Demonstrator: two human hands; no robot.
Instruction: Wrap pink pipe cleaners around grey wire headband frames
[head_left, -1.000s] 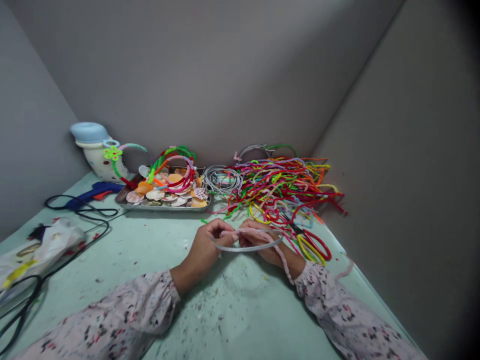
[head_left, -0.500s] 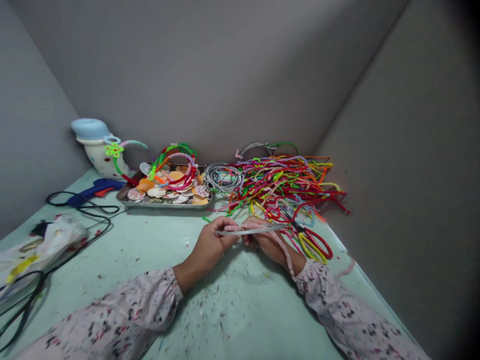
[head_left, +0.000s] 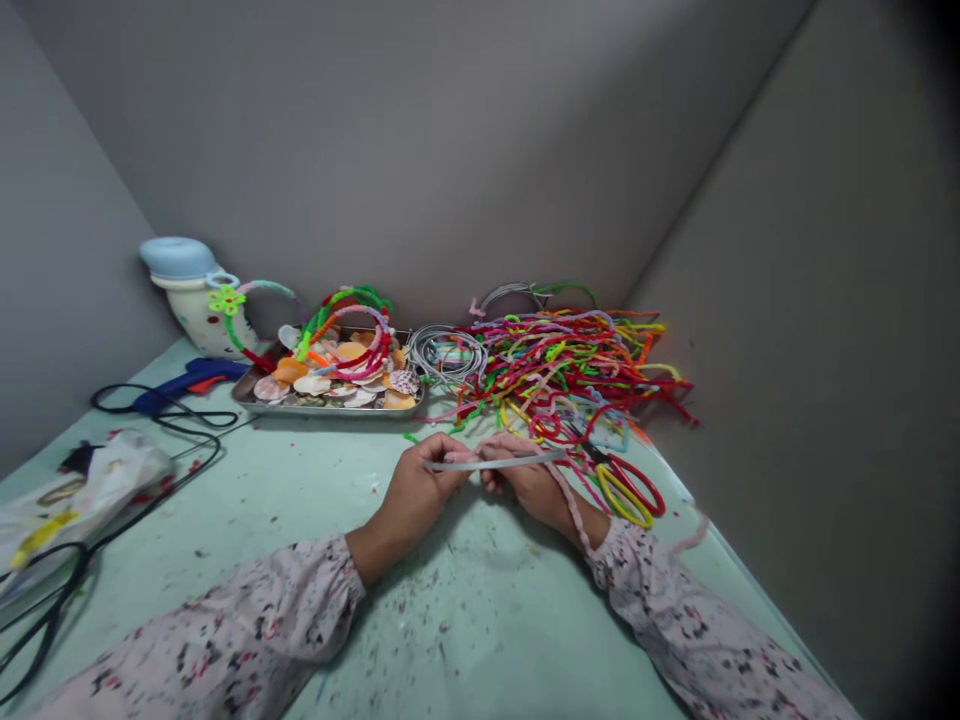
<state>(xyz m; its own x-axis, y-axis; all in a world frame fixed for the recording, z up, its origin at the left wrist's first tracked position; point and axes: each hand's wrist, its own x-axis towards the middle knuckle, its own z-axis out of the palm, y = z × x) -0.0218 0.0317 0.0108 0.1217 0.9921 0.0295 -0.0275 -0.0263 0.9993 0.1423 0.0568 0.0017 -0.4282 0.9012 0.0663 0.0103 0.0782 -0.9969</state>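
Observation:
My left hand (head_left: 417, 486) and my right hand (head_left: 525, 478) meet just above the green table, both closed on a thin grey metal headband (head_left: 504, 463) seen nearly edge-on. A pale pink pipe cleaner (head_left: 568, 503) is wound onto the band between my fingers, and its loose end trails down over my right wrist. The fingers of both hands pinch the band close together near its left part.
A heap of coloured pipe cleaners (head_left: 570, 370) lies behind my hands, with red and yellow scissors (head_left: 628, 490) at its front. A metal tray (head_left: 259, 398) of shells and wrapped headbands, a blue glue gun (head_left: 187, 382), black cables (head_left: 150, 470), a plastic bag (head_left: 82, 490) and a white-and-blue jar (head_left: 196, 300) sit at the left.
The headband has turned from a visible arc to nearly edge-on and risen slightly. Both hands moved a little away from me while staying on it.

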